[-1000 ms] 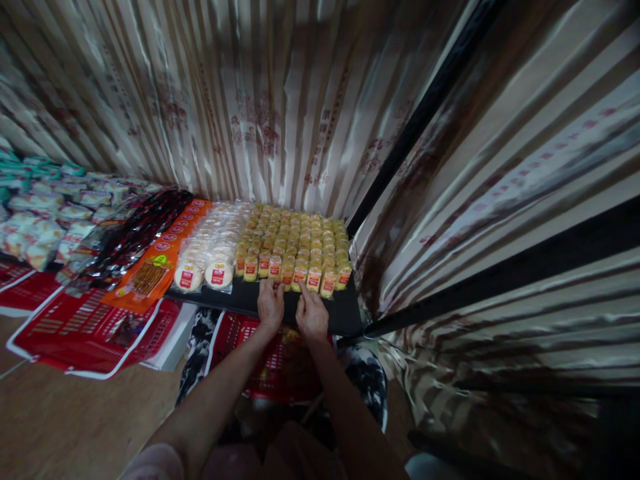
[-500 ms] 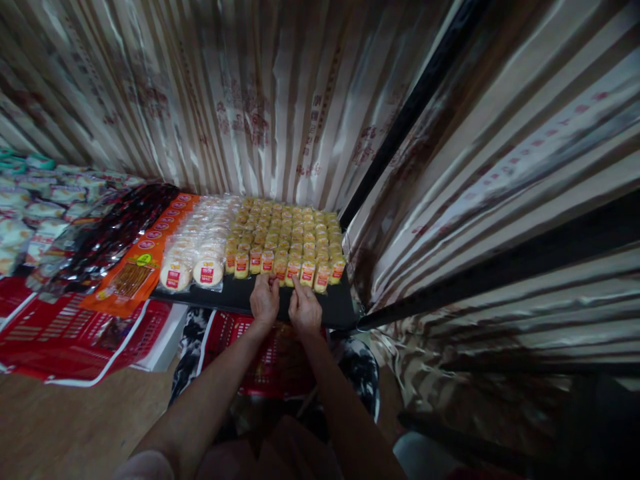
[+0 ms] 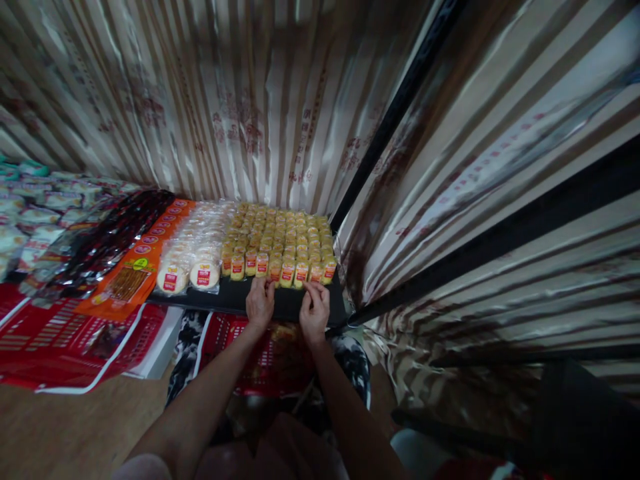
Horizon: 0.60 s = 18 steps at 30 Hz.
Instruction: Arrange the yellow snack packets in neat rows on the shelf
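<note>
Several rows of small, yellow, clear-wrapped snack cakes stand packed together at the right end of the black counter, their labelled front row facing the person. The left hand is at the middle of that row, thumb and index finger close together; whether they pinch a wrapper I cannot tell. The right hand is at the row's right part with its fingers loosely curled, the index fingertip at the base of the cakes; I cannot tell whether it grips anything.

The main risk looks like toppling: the front cakes stand upright and narrow, so an uneven push from either hand could tip one onto its neighbours. Pressing too hard could also crush soft cakes or shove the rows behind out of line. A sideways push to the right could crowd the cakes at the counter's end, beside the slanting black post. Pushed left, they could ride against the white, round wrapped snacks. If a fingertip snags a loose wrapper as a hand withdraws, a cake could be dragged across the bare front strip and drop into the red basket below.
</note>
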Available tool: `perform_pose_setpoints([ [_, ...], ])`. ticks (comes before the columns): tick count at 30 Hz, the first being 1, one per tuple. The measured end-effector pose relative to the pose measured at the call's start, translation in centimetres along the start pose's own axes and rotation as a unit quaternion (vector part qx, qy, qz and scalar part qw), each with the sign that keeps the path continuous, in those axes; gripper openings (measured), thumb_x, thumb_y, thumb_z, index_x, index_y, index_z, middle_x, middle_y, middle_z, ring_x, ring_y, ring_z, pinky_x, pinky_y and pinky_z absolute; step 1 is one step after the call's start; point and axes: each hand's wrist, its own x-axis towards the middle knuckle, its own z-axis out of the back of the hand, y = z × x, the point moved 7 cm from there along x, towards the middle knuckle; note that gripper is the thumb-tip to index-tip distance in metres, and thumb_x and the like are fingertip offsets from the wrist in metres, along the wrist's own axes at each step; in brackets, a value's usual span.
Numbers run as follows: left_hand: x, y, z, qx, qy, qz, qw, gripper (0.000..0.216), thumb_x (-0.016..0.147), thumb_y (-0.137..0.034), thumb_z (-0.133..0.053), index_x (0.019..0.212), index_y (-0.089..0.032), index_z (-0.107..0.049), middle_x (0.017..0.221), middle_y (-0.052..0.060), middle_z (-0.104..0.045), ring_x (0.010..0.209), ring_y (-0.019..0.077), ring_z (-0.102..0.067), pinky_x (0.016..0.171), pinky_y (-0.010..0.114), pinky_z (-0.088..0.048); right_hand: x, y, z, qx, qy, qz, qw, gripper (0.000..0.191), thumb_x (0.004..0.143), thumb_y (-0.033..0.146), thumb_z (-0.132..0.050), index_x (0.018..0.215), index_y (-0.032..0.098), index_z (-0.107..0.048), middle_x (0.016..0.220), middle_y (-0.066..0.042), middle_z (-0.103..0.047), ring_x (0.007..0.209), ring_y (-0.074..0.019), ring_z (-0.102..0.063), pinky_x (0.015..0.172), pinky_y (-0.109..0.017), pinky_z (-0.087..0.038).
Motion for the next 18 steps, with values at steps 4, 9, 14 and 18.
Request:
perform_pose_setpoints([
  [4,-0.1,-0.3,0.1,0.005,0.007,-0.001,1.0,0.012,0.087,-0.028,-0.049,0.091,-0.02,-0.057,0.088,0.003,-0.059,0.073,0.0132,-0.057,0.071,0.023,-0.043,-0.2,-1.9,0.9,-0.094,0.026,-0.036,0.995,0.034,0.083,0.013,-0.041,0.1,0.02,-0.069,0.108,-0.01,-0.05,0.092,-0.0167,-0.053,0.087,-0.034,-0.046],
  [9,0.1,0.0,-0.1,0.015,0.021,0.013,1.0,0.013,0.087,-0.029,-0.05,0.093,-0.02,-0.057,0.088,0.002,-0.059,0.072,0.0127,-0.057,0.071,0.023,-0.043,-0.4,-2.7,-0.2,-0.117,0.071,-0.016,0.99,0.038,0.079,0.009,-0.041,0.105,0.019,-0.068,0.111,-0.011,-0.048,0.094,-0.0188,-0.05,0.087,-0.038,-0.046],
  [14,0.1,0.3,-0.3,0.014,0.012,0.004,1.0,0.01,0.087,-0.026,-0.05,0.091,-0.021,-0.057,0.084,0.001,-0.059,0.075,0.0132,-0.058,0.072,0.022,-0.042,0.4,-3.1,-0.5,-0.093,0.073,-0.008,0.993,0.04,0.078,0.009,-0.039,0.105,0.016,-0.067,0.111,-0.013,-0.047,0.092,-0.0183,-0.05,0.088,-0.036,-0.047],
  [18,-0.1,0.1,-0.1,0.011,0.003,-0.01,1.0,0.011,0.087,-0.025,-0.049,0.091,-0.02,-0.059,0.085,0.002,-0.06,0.072,0.0126,-0.057,0.07,0.022,-0.042,0.4,-2.8,0.0,-0.085,0.052,0.005,0.995,0.04,0.078,0.007,-0.038,0.106,0.015,-0.067,0.111,-0.012,-0.046,0.095,-0.018,-0.05,0.088,-0.034,-0.047],
])
